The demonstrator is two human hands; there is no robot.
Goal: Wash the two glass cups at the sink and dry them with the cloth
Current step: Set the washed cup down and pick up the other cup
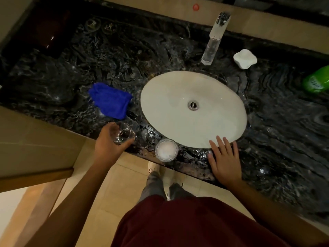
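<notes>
Left hand [108, 145] is wrapped around one of the glass cups [124, 133], fingers curled round the side and thumb along the near edge, holding it at the front edge of the counter [53, 82] just left of the sink [222, 97]. The cup looks clear and tipped a bit toward the camera so you can see down into it; can't tell whether it's sitting on the stone or lifted off it.

Right hand [225, 157] isn't gripping anything. It's flat, palm down, fingers spread, resting on the counter's front edge with the fingertips right at the near rim of the sink.

The second cup [166, 150] stands upright on the counter between the two hands, close to the front edge and just beside the sink rim. Its inside looks whitish, hard to say what that is.

The blue cloth [111, 100] is lying crumpled on the dark marble counter to the left of the sink, a bit behind the cup in the left hand and not touching it.

The sink is a white oval bowl with a drain [193, 105] in the middle. The tap [214, 40] stands behind it, with a white soap dish [245, 58] beside that and a green bottle [316, 81] off at the right edge.
</notes>
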